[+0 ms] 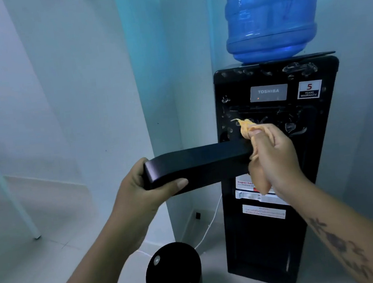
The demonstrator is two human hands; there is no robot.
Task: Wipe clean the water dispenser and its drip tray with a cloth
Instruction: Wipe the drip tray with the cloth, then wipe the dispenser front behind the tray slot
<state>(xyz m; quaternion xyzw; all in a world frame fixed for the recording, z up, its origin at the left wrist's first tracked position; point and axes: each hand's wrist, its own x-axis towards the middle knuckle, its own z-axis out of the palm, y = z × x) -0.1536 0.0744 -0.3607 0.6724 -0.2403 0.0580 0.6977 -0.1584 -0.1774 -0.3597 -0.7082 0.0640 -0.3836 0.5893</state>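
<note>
1. Left hand (pixel 135 192) is clamped on the left end of the drip tray (pixel 198 165), thumb across the front face. The tray is held in the air, off the water dispenser (pixel 274 236). One-end hold means a long lever, so wipe pressure at the far end could twist it loose.
2. Bin (pixel 173 272) stands on the floor under the tray. A drop would likely hit its lid.
3. Right hand (pixel 273 151) is closed round the bunched cloth (pixel 259 177), pressing it on the tray's right end. The loose tail hangs down and could snag.
4. The dispenser stands on the floor in the wall corner, front panel spotted with residue. The tray's end is near it, so there's a knock risk.
</note>
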